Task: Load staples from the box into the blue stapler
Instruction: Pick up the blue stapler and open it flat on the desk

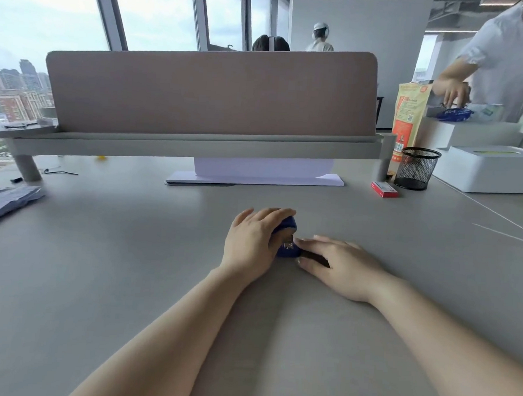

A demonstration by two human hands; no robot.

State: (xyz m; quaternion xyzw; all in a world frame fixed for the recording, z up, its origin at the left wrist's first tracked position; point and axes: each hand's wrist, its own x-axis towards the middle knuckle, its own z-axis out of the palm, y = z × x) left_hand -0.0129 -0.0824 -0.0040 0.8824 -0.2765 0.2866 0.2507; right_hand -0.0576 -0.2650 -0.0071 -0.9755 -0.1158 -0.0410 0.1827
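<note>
The blue stapler (288, 249) lies on the grey desk (129, 266) near the middle, mostly covered by both hands. My left hand (252, 242) wraps over its top and far end. My right hand (338, 267) rests flat beside it, fingertips touching the stapler's right side where a metal part shows. A dark part lies under my right fingers. The red staple box (384, 189) sits closed on the desk farther back to the right, apart from both hands.
A black mesh pen cup (417, 168) stands behind the box, with a white bin (492, 170) to its right. A pink divider (211, 92) on a shelf crosses the back. White paper (255, 178) lies under it. Folded blue cloth (5, 202) sits far left. Another person stands at back right.
</note>
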